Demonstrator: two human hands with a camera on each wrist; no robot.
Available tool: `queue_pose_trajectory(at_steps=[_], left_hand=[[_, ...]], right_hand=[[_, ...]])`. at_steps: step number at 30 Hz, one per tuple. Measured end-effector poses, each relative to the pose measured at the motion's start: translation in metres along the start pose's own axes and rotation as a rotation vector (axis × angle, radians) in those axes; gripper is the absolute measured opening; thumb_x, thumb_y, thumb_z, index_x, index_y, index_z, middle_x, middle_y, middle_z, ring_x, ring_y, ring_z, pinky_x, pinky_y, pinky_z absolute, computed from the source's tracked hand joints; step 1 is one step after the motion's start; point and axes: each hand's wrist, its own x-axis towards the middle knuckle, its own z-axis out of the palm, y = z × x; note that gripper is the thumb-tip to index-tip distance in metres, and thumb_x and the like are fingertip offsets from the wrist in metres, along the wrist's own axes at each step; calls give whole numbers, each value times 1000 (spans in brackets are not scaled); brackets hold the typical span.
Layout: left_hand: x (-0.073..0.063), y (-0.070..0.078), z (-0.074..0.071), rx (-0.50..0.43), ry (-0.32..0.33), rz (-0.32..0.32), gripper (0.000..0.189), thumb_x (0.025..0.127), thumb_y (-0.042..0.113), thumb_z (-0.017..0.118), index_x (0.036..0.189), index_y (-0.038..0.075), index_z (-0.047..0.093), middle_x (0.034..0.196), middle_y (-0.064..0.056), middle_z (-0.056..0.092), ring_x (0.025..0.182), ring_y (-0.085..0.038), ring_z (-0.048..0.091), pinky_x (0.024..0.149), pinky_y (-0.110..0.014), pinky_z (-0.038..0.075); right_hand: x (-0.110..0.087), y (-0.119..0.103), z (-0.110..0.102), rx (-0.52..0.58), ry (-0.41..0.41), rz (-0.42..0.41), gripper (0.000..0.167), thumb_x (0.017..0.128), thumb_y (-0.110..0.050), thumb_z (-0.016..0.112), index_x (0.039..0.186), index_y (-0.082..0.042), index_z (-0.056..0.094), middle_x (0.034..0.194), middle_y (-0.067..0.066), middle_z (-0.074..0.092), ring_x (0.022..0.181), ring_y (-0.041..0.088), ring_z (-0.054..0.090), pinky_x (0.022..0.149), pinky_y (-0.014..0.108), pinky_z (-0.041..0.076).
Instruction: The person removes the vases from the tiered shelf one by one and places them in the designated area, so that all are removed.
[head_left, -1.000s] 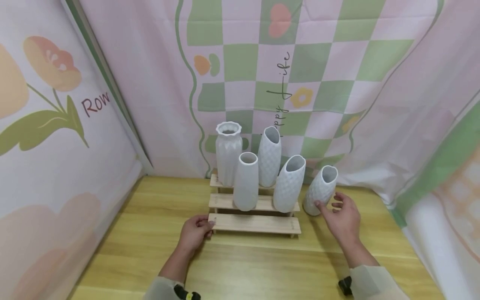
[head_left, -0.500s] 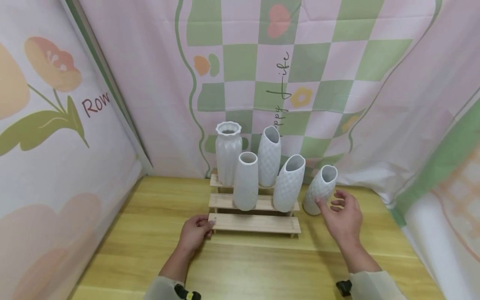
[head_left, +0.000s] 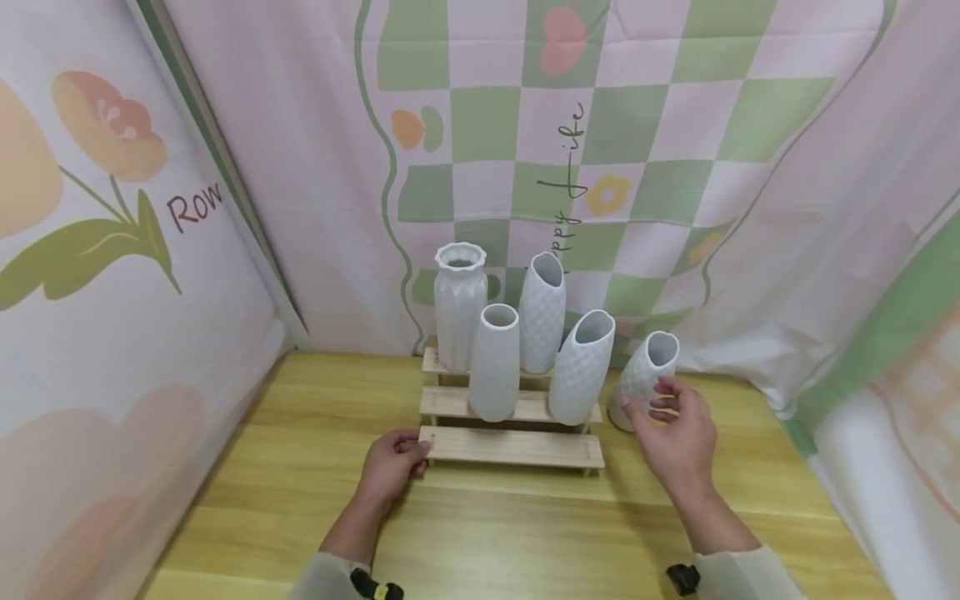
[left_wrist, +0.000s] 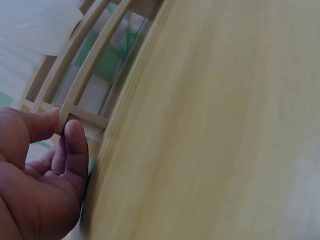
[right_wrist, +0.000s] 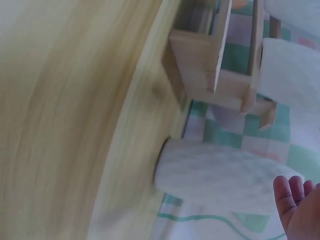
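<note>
At the left end of the lowest step, my left hand (head_left: 390,467) pinches the three-step wooden stand (head_left: 517,448) between thumb and fingers; the left wrist view shows the thumb (left_wrist: 42,124) on its corner. My right hand (head_left: 678,433) is beside a white textured vase (head_left: 637,379) that stands on the table to the right of the stand. Its fingers (right_wrist: 284,197) are spread and partly cover that vase; contact cannot be made out. On the middle step are a smooth white vase (head_left: 493,367) and a slant-mouthed textured vase (head_left: 581,371).
A scallop-rimmed white vase (head_left: 459,308) and a slant-mouthed one (head_left: 542,317) occupy the top step. Patterned cloth (head_left: 480,125) hangs close behind the stand, and another printed cloth (head_left: 112,333) borders the wooden table (head_left: 487,533) on the left.
My right hand has shifted slightly left and its fingers have come higher, in front of the right vase. My left hand keeps its hold on the stand. The vases stay where they were.
</note>
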Motion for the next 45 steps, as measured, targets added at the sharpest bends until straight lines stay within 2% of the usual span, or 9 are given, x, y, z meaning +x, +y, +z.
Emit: queue_pose_trajectory(at_steps=[6,15,22,26,30,36,45], left_hand=[[0,1,-1,6,6,-5,40,95,9,76,126,-12,62,94,-14,71,72,-19,68,66,-30,62],[0,0,0,9,0,-22,44,96,12,75,129,-12,60,98,-15,71,76,-21,69,67,-31,62],[-1,-1,0,-4,-1,-15,44,97,11,74,130,-13,59,99,-16,71,76,-20,68,67,-31,62],[-1,-2,0,-12,-5,-12,45,96,11,75,131,-13,58,99,-16,71,75,-21,68,66,-31,62],[-1,-3,0,-13,-5,-10,45,96,11,75,130,-12,59,99,-16,71,75,-21,68,66,-30,62],[-1,-2,-1,-11,-4,-4,44,95,11,76,129,-12,60,98,-16,72,75,-20,68,66,-30,62],[3,-4,-1,-12,-10,-4,43,95,11,76,127,-12,61,96,-15,71,73,-19,68,65,-29,61]], right_hand=[[-4,-13,6,-12,-72,-46,54,79,-12,91,123,4,64,110,12,67,92,25,63,78,9,50],[-10,-24,18,-6,-163,-43,61,80,-24,93,125,3,62,114,14,67,99,30,65,84,25,54],[-14,-30,26,9,-219,-3,71,79,-32,94,133,-2,58,124,12,63,109,33,64,86,16,51],[-15,-31,30,17,-231,12,79,77,-33,95,138,-3,55,129,13,62,113,32,63,93,34,57],[-15,-33,35,27,-238,10,86,77,-35,95,144,-3,52,134,16,60,117,37,61,98,53,55],[-15,-37,42,18,-227,4,91,78,-37,93,149,-3,48,138,18,55,120,37,58,101,55,53],[-14,-37,52,11,-181,45,96,73,-42,95,149,-5,48,134,15,53,113,33,56,98,53,52]])
